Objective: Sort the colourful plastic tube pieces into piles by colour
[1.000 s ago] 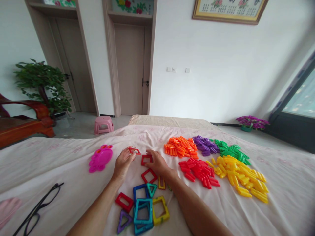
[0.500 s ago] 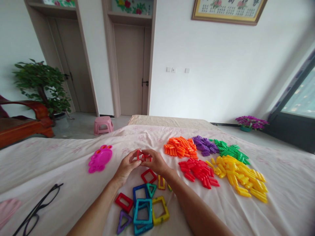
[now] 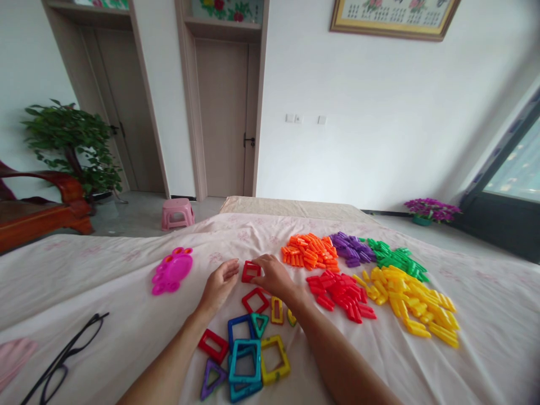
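Observation:
A small red frame piece (image 3: 250, 271) lies on the pale cloth between my hands. My right hand (image 3: 272, 275) reaches over its right side with fingers apart, the fingertips at its edge. To the left, my left hand (image 3: 220, 281) is raised with its fingers spread and holds nothing. Just below are a red square frame (image 3: 255, 301), a yellow rectangle (image 3: 277, 310) and a green triangle (image 3: 259, 324). Nearer me lie a red rectangle (image 3: 213, 345), a purple triangle (image 3: 212, 378), a light blue square (image 3: 245, 363) on other blue frames, and a yellow square (image 3: 275, 360).
Right of my hands are piles of orange (image 3: 310, 252), purple (image 3: 352, 249), green (image 3: 396, 260), red (image 3: 341, 295) and yellow (image 3: 413, 301) pieces. A magenta tray (image 3: 172, 271) and black glasses (image 3: 63, 360) lie left. A pink stool (image 3: 178, 214) stands beyond the cloth.
Both hands were together around the red piece. The piece now lies on the cloth, my left hand has let go and moved slightly left, and the fingers of my right hand have opened.

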Tool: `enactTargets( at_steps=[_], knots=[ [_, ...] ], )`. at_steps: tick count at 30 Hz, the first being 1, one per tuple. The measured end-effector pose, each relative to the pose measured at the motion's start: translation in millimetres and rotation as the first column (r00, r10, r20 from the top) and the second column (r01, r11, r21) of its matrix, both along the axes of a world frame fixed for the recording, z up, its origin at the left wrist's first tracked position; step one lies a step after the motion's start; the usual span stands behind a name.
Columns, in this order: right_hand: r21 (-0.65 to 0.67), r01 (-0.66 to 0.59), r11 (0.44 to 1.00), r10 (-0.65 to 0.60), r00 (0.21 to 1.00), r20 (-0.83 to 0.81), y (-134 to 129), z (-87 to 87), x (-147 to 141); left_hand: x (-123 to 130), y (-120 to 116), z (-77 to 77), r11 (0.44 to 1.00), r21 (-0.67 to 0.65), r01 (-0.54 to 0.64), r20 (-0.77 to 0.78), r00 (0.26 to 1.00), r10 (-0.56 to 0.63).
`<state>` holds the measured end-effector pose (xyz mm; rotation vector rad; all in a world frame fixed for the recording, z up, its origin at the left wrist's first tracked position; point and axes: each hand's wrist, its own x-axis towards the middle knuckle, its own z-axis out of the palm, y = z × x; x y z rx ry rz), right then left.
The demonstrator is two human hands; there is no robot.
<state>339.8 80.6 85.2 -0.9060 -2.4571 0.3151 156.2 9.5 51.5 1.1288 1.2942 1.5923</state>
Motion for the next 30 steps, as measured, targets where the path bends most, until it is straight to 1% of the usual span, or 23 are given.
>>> enactTargets(
  at_steps=[3,5,7,9,12,13,15,18,20,22,25,27,30],
  knots=[
    [0.004,-0.016,1.0,0.016,1.0,0.003,-1.0,0.5,-0.9,2.7,0.3,-2.3,1.0,0.0,0.006,-0.03,1.0,-0.006],
    [0.002,-0.02,1.0,0.02,1.0,-0.016,-2.3,4.1,-0.5,2.6,0.7,-4.7,1.0,0.002,0.015,-0.044,0.999,-0.015],
    [-0.004,-0.032,0.999,0.032,0.998,-0.049,-4.7,11.9,0.6,1.4,1.5,-7.9,1.0,0.003,0.017,-0.052,0.999,-0.017],
    [-0.031,-0.09,0.995,0.089,0.995,-0.05,-7.9,22.6,2.6,-0.4,2.8,-11.5,1.0,0.002,0.006,-0.051,0.999,-0.006],
    [-0.108,-0.241,0.965,0.251,0.964,0.091,-13.5,36.8,6.5,-3.0,4.8,-15.8,1.0,-0.01,-0.014,-0.035,0.999,0.014],
    [-0.127,-0.27,0.954,0.288,0.945,0.154,-15.7,39.2,7.8,-3.6,5.2,-16.6,1.0,-0.016,-0.018,-0.03,0.999,0.017],
    [-0.134,-0.287,0.948,0.313,0.915,0.254,-20.6,39.8,9.8,-4.2,5.3,-16.5,0.999,-0.027,-0.023,-0.023,0.999,0.023],
    [-0.082,-0.287,0.955,0.297,0.897,0.327,-28.6,33.0,9.9,-3.2,3.1,-12.0,0.999,-0.04,-0.026,-0.02,0.999,0.025],
    [-0.046,-0.287,0.957,0.284,0.89,0.356,-32.8,28.6,8.4,-1.9,0.0,-6.4,0.999,-0.044,-0.022,-0.02,1.0,0.021],
    [-0.028,-0.265,0.964,0.257,0.894,0.367,-34.8,28.1,6.8,-0.6,-3.7,0.0,0.999,-0.044,-0.01,-0.016,1.0,0.009],
    [-0.03,-0.22,0.975,0.217,0.918,0.332,-33.2,35.8,6.6,0.0,-7.7,7.9,0.999,-0.034,0.007,0.0,1.0,-0.007],
    [-0.013,-0.188,0.982,0.184,0.942,0.28,-30.0,43.1,7.9,-0.6,-8.3,10.1,1.0,-0.026,0.004,0.012,1.0,-0.004],
    [0.034,-0.074,0.997,0.066,0.98,0.188,-25.0,49.2,9.3,-2.9,-6.2,7.4,0.999,-0.019,-0.026,0.015,1.0,0.026]
  ],
)
